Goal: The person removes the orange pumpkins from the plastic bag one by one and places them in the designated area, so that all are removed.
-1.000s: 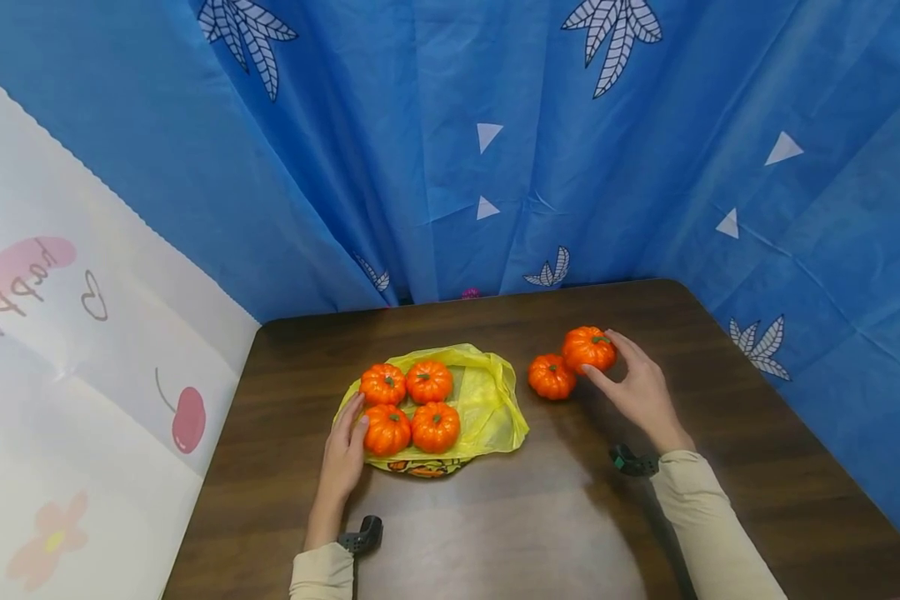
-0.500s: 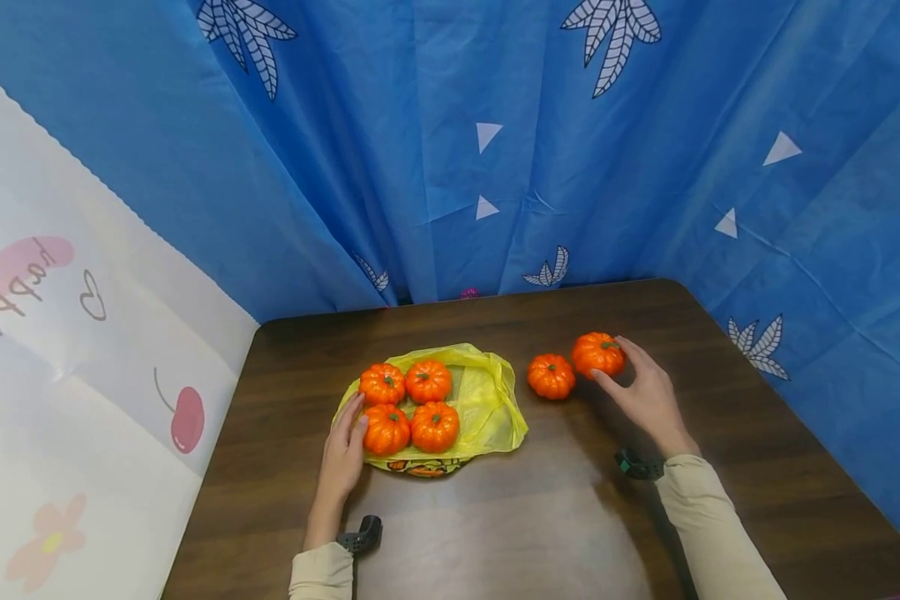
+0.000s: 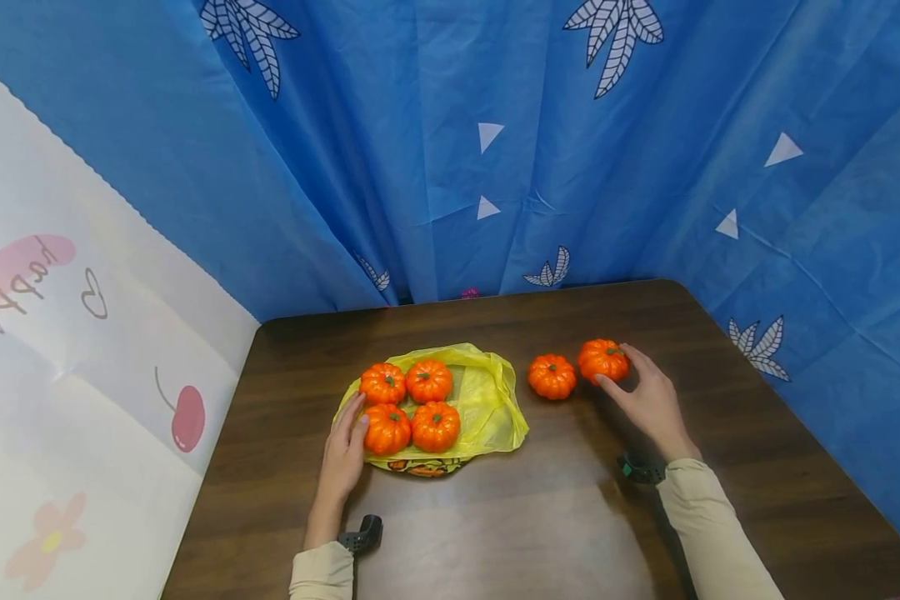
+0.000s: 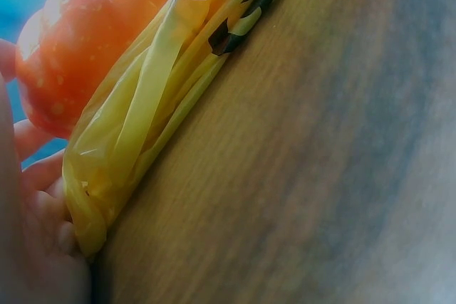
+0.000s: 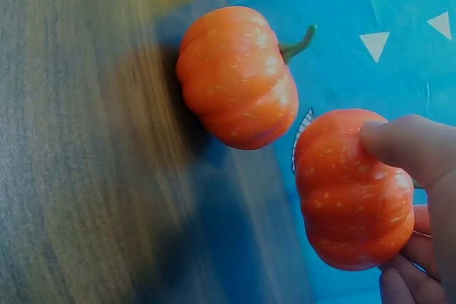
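In the head view my right hand (image 3: 652, 404) grips a small orange pumpkin (image 3: 602, 360) between thumb and fingers. The right wrist view shows the thumb pressed on its ribbed side and fingers behind it. Just left of it, a second pumpkin (image 3: 551, 377) with a green stem sits on the table. On a flattened yellow plastic bag (image 3: 491, 417) are several more pumpkins (image 3: 436, 427) in two rows. My left hand (image 3: 342, 450) lies along the bag's left edge, fingers against the near-left pumpkin (image 3: 387, 431). In the left wrist view, crumpled bag film (image 4: 107, 169) partly covers that pumpkin.
A dark wooden table (image 3: 495, 517) carries everything, with rounded far corners. Blue curtains (image 3: 450, 150) hang behind it and along the right. A white printed sheet (image 3: 105, 375) stands along the left edge. Each wrist wears a dark strap device (image 3: 363, 533).
My right hand has moved right and slightly nearer with its pumpkin, opening a gap from the pumpkin beside it. My left hand and the pumpkins on the bag stay in place.
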The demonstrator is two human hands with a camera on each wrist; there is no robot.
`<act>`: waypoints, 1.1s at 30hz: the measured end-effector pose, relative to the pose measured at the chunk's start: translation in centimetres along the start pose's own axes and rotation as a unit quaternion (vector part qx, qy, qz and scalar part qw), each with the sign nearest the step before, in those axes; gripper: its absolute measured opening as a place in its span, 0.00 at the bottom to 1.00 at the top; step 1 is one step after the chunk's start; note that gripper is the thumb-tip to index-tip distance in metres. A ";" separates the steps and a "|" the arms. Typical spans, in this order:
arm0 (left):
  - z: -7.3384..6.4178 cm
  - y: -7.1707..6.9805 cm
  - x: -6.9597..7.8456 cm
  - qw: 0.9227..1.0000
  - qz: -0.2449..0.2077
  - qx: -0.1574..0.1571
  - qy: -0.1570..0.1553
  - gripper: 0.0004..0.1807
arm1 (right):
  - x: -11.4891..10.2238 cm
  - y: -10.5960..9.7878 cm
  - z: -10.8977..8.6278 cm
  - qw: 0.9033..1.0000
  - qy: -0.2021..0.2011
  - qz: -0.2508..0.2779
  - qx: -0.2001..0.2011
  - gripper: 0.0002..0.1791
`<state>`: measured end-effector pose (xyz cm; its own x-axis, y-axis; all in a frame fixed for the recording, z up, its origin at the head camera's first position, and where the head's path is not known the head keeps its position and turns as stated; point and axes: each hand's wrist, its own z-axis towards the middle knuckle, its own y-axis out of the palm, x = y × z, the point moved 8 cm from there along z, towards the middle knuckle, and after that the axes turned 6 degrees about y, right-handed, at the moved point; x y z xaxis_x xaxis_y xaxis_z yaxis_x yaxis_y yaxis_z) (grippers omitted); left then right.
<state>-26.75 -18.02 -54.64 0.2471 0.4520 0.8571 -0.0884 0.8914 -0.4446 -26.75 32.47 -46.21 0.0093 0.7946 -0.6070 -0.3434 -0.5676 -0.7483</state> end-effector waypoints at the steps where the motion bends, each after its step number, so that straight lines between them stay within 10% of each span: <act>1: 0.0 0.0 0.0 1.000 0.000 0.000 0.000 0.27 | 0.1 0.1 0.0 1.000 0.002 0.000 -0.001 0.40; 33: 0.0 0.0 0.2 1.000 0.005 0.006 0.016 0.25 | 1.9 2.5 -0.1 0.998 0.048 -0.005 -0.029 0.42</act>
<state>-26.65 -17.95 -54.44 0.2772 0.4602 0.8434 -0.1027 0.8870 -0.4502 -27.47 32.50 -49.25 0.1035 0.7776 -0.6202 -0.2873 -0.5736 -0.7671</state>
